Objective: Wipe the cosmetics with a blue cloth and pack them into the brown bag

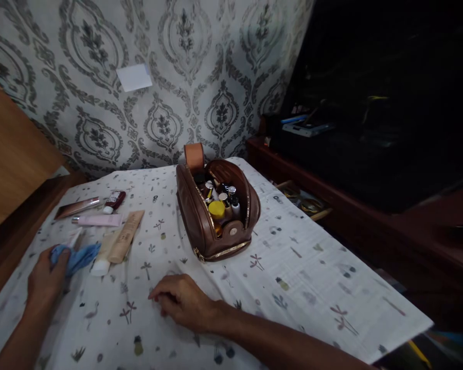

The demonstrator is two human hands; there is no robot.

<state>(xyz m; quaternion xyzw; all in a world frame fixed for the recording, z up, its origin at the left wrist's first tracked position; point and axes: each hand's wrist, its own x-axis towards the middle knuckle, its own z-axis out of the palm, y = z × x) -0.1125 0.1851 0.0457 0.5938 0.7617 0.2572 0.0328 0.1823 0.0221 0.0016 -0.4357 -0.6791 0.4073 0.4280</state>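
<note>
At the left, my left hand (48, 272) is closed on a blue cloth (79, 258); a white tube (73, 238) shows just beyond its fingers, and I cannot tell whether the hand touches it. My right hand (185, 303) hovers low over or rests on the table, fingers loosely bent and a little apart, with nothing visible in them. Beside the cloth lie a cream tube (104, 255) with a white cap and a beige tube (127, 236). Farther back are a pale pink tube (98, 220), a rose-brown tube (77, 207) and a small dark red bottle (114, 201).
A brown toiletry bag (193, 218) stands unzipped mid-table, holding several small bottles and a yellow-lidded jar (216, 209). The printed white tablecloth (293, 277) covers the table. Patterned wallpaper (208, 67) rises behind. On the right are a dark screen (389, 92) and an open drawer (320, 213).
</note>
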